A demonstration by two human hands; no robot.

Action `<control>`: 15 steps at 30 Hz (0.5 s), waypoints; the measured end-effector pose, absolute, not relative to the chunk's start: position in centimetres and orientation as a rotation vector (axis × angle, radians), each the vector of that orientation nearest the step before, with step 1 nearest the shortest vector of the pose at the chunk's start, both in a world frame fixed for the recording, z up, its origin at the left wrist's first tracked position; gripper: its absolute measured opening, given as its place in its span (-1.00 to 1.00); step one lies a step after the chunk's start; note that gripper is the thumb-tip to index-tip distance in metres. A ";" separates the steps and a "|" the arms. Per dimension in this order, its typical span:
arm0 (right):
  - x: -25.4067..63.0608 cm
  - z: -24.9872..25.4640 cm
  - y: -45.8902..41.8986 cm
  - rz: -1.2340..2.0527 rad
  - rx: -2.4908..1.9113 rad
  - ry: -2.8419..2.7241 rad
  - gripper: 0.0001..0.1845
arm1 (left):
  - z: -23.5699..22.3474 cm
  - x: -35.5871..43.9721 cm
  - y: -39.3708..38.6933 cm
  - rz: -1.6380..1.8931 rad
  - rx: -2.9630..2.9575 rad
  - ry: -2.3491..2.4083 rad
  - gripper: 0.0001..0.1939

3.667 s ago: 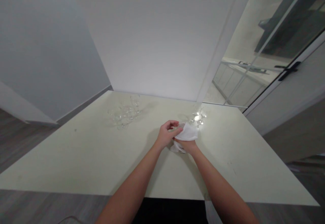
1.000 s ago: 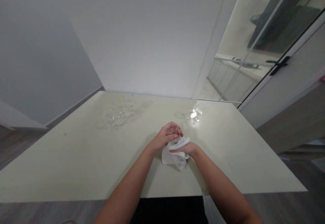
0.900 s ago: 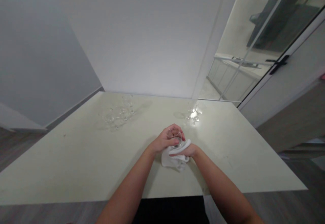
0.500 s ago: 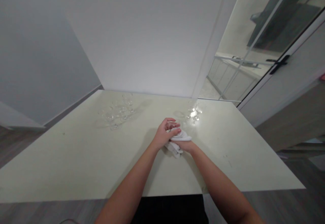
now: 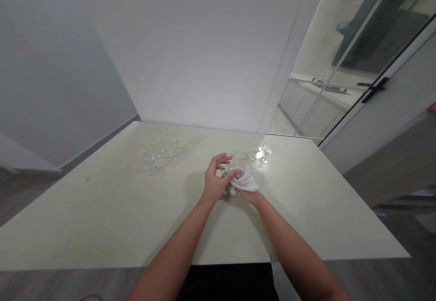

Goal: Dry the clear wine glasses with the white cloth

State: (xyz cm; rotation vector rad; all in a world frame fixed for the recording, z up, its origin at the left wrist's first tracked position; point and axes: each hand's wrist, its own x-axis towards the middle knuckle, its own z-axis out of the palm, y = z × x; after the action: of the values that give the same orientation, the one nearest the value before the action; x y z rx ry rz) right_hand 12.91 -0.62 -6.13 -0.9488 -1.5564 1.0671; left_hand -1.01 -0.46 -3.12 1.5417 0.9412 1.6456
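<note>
A clear wine glass is held over the middle of the table, tilted, its lower part hidden by cloth and fingers. Around its bowl curve the fingers and thumb of my left hand. A white cloth is bunched against the glass on the right. My right hand grips this cloth from below, with most of its fingers covered by the folds. Loose cloth hangs beneath the two hands.
Several clear stemmed glasses stand together at the table's back left. More stemmed glasses stand at the back right under a bright reflection. The pale table meets a white wall behind, and a glazed door is at right.
My left fingers have loosened and spread a little around the glass, shifting slightly left. My right hand and the cloth have turned, with less cloth hanging below.
</note>
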 end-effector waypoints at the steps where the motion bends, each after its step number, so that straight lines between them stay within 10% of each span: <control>1: 13.1 -6.1 -0.6 1.042 -0.972 -1.527 -0.62 | -3.1 -1.1 -0.4 1.681 1.530 0.946 -0.37; 15: 13.1 -8.5 0.8 1.475 -0.999 -0.830 -0.59 | -3.4 -0.8 -0.8 1.660 1.551 0.748 -0.29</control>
State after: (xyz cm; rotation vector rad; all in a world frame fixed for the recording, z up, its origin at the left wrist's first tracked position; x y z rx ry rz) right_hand 13.14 0.80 -8.48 -0.9991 -0.8304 1.4746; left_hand -0.84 -0.82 -3.35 1.5511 0.7482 1.6596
